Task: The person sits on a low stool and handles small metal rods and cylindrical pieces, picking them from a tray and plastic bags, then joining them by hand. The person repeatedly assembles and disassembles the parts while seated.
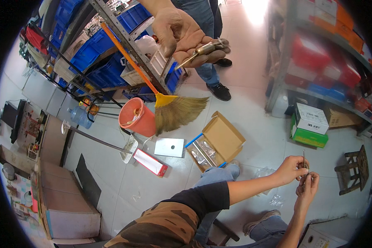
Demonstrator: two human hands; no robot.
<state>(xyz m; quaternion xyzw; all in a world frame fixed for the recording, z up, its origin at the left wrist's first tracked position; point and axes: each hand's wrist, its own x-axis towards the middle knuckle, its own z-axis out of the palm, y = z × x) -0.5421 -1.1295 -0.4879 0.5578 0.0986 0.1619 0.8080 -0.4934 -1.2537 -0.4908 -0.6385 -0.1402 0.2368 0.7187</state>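
Both my hands are at the right, close together above the floor. My left hand, its arm in a black sleeve, pinches a thin metal rod that points upward. Just below it, my right hand has its fingers closed at the lower end of the same piece; what they cover is too small to make out. At the top, another person's open hand is held out palm up. On its fingers lies a small metal piece with a thin pointed shaft.
An open cardboard box with bagged parts sits on the floor ahead. Near it are a white plate, a red-and-white box, a broom and a pink bucket. A wooden stool and stacked boxes stand right.
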